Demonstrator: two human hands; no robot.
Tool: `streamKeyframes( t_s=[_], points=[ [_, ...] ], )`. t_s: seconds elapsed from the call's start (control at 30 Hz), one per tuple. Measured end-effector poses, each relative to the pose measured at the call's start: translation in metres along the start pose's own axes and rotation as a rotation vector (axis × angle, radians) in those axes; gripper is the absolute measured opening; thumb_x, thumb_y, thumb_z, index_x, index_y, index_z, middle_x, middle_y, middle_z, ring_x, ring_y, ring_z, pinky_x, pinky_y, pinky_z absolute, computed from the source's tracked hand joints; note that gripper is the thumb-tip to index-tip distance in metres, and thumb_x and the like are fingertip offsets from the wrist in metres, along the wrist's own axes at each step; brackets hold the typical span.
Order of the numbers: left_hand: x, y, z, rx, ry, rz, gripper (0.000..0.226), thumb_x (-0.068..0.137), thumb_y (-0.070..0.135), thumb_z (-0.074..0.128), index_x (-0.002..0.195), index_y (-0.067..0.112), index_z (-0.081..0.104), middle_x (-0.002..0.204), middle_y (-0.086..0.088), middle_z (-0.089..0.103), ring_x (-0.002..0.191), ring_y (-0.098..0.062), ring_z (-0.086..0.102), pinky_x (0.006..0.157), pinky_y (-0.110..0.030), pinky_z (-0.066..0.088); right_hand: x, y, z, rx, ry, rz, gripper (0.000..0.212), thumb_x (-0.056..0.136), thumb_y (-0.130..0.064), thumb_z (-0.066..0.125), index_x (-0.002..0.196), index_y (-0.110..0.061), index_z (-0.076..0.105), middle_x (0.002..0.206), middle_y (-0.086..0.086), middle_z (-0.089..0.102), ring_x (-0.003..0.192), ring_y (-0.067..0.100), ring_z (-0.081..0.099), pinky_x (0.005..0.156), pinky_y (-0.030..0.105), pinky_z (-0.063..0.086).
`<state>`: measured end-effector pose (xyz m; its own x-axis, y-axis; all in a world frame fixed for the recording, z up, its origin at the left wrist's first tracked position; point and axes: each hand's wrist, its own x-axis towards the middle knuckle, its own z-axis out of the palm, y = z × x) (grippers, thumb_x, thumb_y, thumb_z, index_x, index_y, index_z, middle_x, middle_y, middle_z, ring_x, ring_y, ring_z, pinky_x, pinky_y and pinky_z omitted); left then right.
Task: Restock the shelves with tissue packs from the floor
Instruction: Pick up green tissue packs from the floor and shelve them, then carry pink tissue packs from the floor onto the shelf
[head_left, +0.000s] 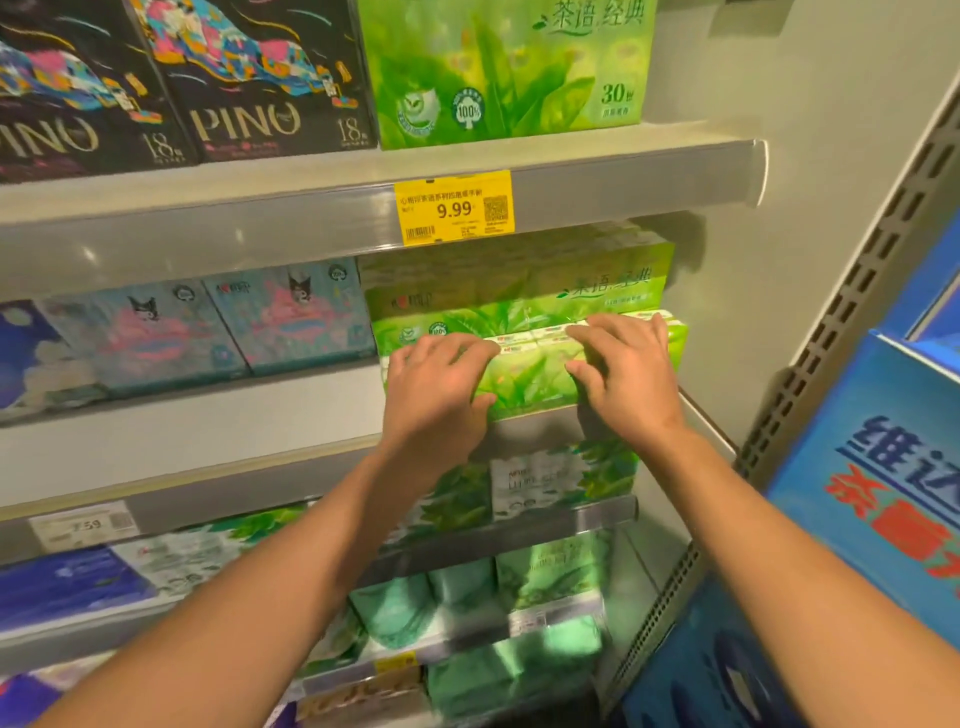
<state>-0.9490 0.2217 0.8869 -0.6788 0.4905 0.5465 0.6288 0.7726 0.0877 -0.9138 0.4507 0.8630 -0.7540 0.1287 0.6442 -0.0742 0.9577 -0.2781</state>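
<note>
Now, step in hand: the person seems to be seating a green tissue pack (530, 376) on the middle shelf (291, 410), judging by both hands laid on it.
Tissue pack: it lies at the right end of that shelf, at the front edge, directly in front of a taller green pack (514, 296) of the same brand; its near face slightly overhangs the shelf lip.
Why there: matching green goods stand above and below, and a yellow price tag (453, 208) hangs on the rail just over this bay, so this is likely the product's own slot.
Left hand (439, 387): palm on the pack's left front corner, fingers (457, 351) spread over its top edge, thumb hooked under the lower front edge; it grips the pack loosely.
Right hand (626, 374): fingers (623, 330) held near together and lightly bent across the top right of the pack, thumb pressed on its front face, so it pinches the pack between thumb and fingers.
Why held so: a hand at each end keeps the soft pack square as it is pushed back.
Neighbours: pale blue cartoon packs (218, 325) stand to the left, well apart from the hands.
Still to do: a push until the front face lines up with the shelf lip.
</note>
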Motion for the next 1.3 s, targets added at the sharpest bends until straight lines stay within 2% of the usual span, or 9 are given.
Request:
streamKeyframes(
  t_s=[0.1,0.2,0.3,0.47,0.7,0.87,1.07,1.17,1.3],
  points=[
    [0.001,-0.002,-0.007,-0.050,-0.051,-0.033,0.050,0.084,0.038,0.067,0.132,0.031,0.052,0.135,0.009,0.055,0.126,-0.017,0.042,0.105,-0.041,0.031,0.000,-0.006,-0.005,0.004,-0.030,0.029,0.034,0.085,-0.032,0.070,0.118,-0.022,0.067,0.120,0.004,0.061,0.119,0.027,0.050,0.116,0.058,0.013],
    [-0.002,0.000,-0.018,-0.143,-0.014,-0.033,0.045,0.084,0.035,0.066,0.128,0.027,0.057,0.130,0.006,0.058,0.122,-0.017,0.045,0.108,-0.042,0.033,-0.010,-0.015,-0.019,-0.011,-0.027,0.035,0.040,0.082,-0.035,0.071,0.119,-0.020,0.065,0.123,0.004,0.061,0.123,0.028,0.050,0.113,0.055,0.025],
    [-0.008,0.014,-0.025,-0.249,0.040,0.062,0.040,0.085,0.031,0.067,0.124,0.022,0.061,0.123,0.003,0.062,0.116,-0.019,0.049,0.104,-0.041,0.038,-0.036,-0.029,-0.041,-0.009,-0.008,0.072,0.047,0.080,-0.035,0.072,0.123,-0.018,0.063,0.128,0.007,0.060,0.121,0.027,0.053,0.103,0.041,0.040],
    [-0.032,0.052,-0.029,-0.552,0.045,0.308,0.036,0.078,0.023,0.075,0.113,0.016,0.068,0.110,-0.002,0.067,0.103,-0.020,0.059,0.092,-0.031,0.045,-0.108,-0.064,-0.085,-0.051,0.026,0.227,0.050,0.080,-0.040,0.066,0.125,-0.019,0.062,0.124,0.003,0.062,0.115,0.021,0.058,0.098,0.031,0.044],
    [-0.121,0.099,-0.020,-0.860,-0.229,0.597,0.042,0.071,0.027,0.075,0.111,0.017,0.068,0.100,-0.001,0.068,0.085,-0.018,0.063,0.082,-0.029,0.048,-0.257,-0.147,-0.137,-0.234,0.070,0.565,0.051,0.076,-0.038,0.070,0.121,-0.017,0.063,0.116,0.003,0.064,0.110,0.022,0.060,0.096,0.033,0.045],
    [-0.213,0.163,-0.037,-0.882,-0.492,0.892,0.054,0.068,0.040,0.074,0.116,0.016,0.066,0.104,-0.005,0.070,0.094,-0.023,0.066,0.088,-0.035,0.051,-0.388,-0.213,-0.192,-0.387,0.102,0.877,0.054,0.074,-0.040,0.071,0.122,-0.017,0.063,0.115,0.002,0.065,0.109,0.021,0.060,0.096,0.028,0.042],
    [-0.354,0.248,-0.089,-0.853,-0.682,1.245,0.059,0.073,0.039,0.081,0.126,0.021,0.061,0.113,-0.005,0.068,0.107,-0.022,0.063,0.095,-0.032,0.044,-0.550,-0.307,-0.262,-0.496,0.225,1.278,0.059,0.071,-0.046,0.065,0.123,-0.019,0.063,0.117,0.001,0.066,0.110,0.021,0.060,0.095,0.029,0.042],
    [-0.435,0.287,-0.112,-0.823,-0.745,1.372,0.060,0.075,0.044,0.077,0.128,0.025,0.058,0.115,-0.003,0.066,0.110,-0.022,0.061,0.096,-0.036,0.046,-0.626,-0.357,-0.290,-0.517,0.264,1.426,0.063,0.071,-0.050,0.062,0.127,-0.020,0.061,0.120,0.002,0.065,0.113,0.023,0.059,0.098,0.033,0.043],
    [-0.552,0.330,-0.152,-0.762,-0.880,1.481,0.062,0.077,0.046,0.075,0.132,0.026,0.055,0.124,-0.004,0.064,0.118,-0.023,0.058,0.101,-0.039,0.044,-0.730,-0.429,-0.322,-0.515,0.310,1.636,0.062,0.079,-0.044,0.072,0.135,-0.025,0.054,0.132,0.002,0.060,0.121,0.023,0.054,0.098,0.032,0.040]
  ],
)
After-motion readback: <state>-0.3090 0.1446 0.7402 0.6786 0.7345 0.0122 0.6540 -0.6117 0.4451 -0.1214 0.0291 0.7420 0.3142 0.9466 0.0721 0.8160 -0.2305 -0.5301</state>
